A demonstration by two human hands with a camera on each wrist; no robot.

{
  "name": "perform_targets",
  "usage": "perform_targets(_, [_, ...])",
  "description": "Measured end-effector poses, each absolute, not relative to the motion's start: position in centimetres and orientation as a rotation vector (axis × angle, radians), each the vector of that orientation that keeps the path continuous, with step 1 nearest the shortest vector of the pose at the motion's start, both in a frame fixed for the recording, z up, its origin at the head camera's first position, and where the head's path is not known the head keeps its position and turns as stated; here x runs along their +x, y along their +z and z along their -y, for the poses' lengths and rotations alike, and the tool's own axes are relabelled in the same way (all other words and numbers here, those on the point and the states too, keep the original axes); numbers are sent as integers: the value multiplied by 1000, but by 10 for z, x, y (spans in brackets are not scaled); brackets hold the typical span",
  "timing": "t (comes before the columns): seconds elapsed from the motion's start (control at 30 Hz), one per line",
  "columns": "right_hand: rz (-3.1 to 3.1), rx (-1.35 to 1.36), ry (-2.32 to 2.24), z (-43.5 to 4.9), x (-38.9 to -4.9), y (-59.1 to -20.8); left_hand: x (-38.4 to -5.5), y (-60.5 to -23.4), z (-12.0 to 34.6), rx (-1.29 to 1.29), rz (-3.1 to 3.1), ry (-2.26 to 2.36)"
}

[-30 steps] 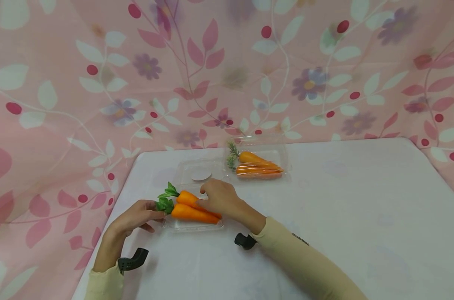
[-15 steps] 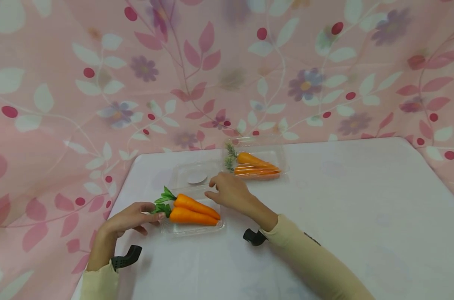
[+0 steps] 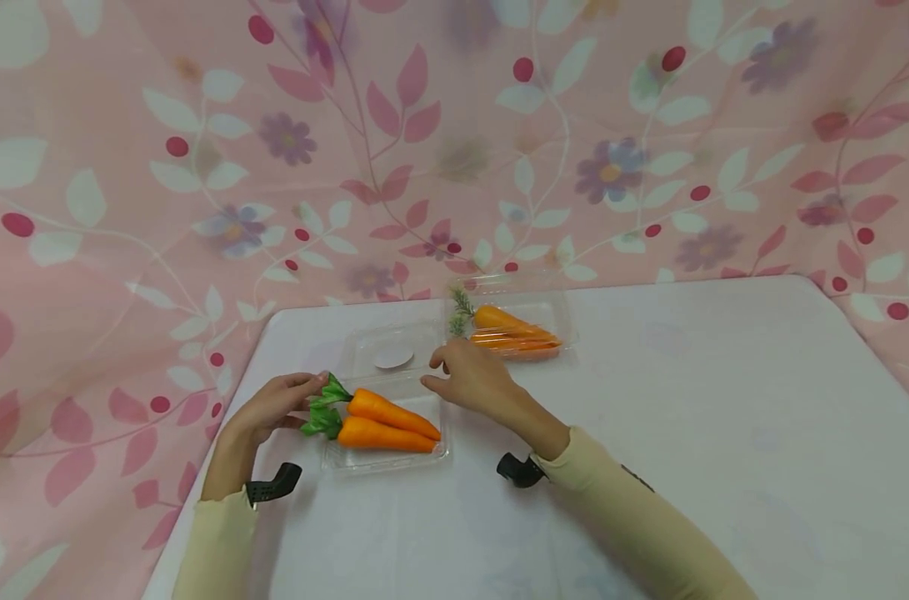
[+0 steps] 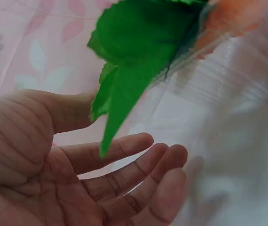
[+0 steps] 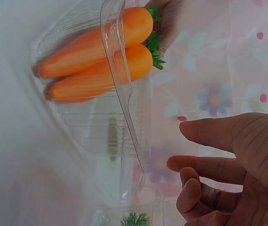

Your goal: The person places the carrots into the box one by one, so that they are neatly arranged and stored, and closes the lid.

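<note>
Two orange toy carrots (image 3: 388,434) with green leaves (image 3: 323,421) lie side by side in a clear plastic clamshell box (image 3: 387,464). Its lid (image 3: 360,343), with a white round sticker (image 3: 394,357), is folded open to the back. My left hand (image 3: 270,406) is by the leaves at the box's left end. In the left wrist view, a leaf hangs in front of the thumb and the loosely bent fingers (image 4: 120,181) grip nothing. Over the box's back right corner is my right hand (image 3: 475,377), holding nothing, its thumb and forefinger apart in the right wrist view.
A second clear box (image 3: 562,310) with orange carrots (image 3: 510,323) and paler feathery leaves stands behind, at the back of the white-covered table (image 3: 686,433). A pink floral cloth (image 3: 454,150) hangs behind the table and along its left side.
My right hand has drawn back from the carrots to the right and away from me. The left hand has shifted from the front of the leaves toward the back. The carrots stay in the box.
</note>
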State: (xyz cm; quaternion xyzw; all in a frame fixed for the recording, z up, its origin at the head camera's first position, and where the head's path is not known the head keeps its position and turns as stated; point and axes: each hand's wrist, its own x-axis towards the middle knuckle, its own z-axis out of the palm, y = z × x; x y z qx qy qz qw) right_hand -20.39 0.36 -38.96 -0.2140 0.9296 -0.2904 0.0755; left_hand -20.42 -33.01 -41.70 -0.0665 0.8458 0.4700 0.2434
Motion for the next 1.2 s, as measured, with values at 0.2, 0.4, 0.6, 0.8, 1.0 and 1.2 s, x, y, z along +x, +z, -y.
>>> perform_targets(0.2, [-2777, -625, -884, -7, -205, -388, -213, -418, 325, -226, -2279, 1321])
perform_targets(0.4, [-2795, -636, -888, -12, -206, -387, -213, -420, 322, -243, -2238, 1411])
perform_targets(0.6, [-2812, -659, -919, -15, -207, -387, -214, -421, 320, -302, -2165, 1539])
perform_targets(0.8, [-2822, -642, -907, -17, -208, -386, -215, -422, 321, -308, -2093, 1633])
perform_targets(1.0, [-2826, -617, -915, -20, -209, -387, -213, -424, 324, -235, -2078, 1684])
perform_targets(1.2, [-2835, -604, -928, -24, -211, -387, -210, -429, 327, -126, -2077, 1772])
